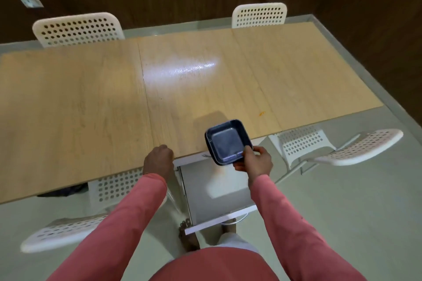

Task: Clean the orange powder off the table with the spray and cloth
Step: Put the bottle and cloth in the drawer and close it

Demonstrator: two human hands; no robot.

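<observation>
A long light wooden table fills the middle of the view. A small orange powder smear lies on it near the front right. My right hand grips the near corner of a dark blue square tray, held over the table's front edge. My left hand rests at the table's front edge with its fingers curled under; whether it holds anything is hidden. No spray bottle or cloth is in view.
Below the table edge an open white drawer juts toward me, with a faint orange stain inside. White perforated chairs stand at the far side, at the right and at the near left. My bare foot is beside the drawer.
</observation>
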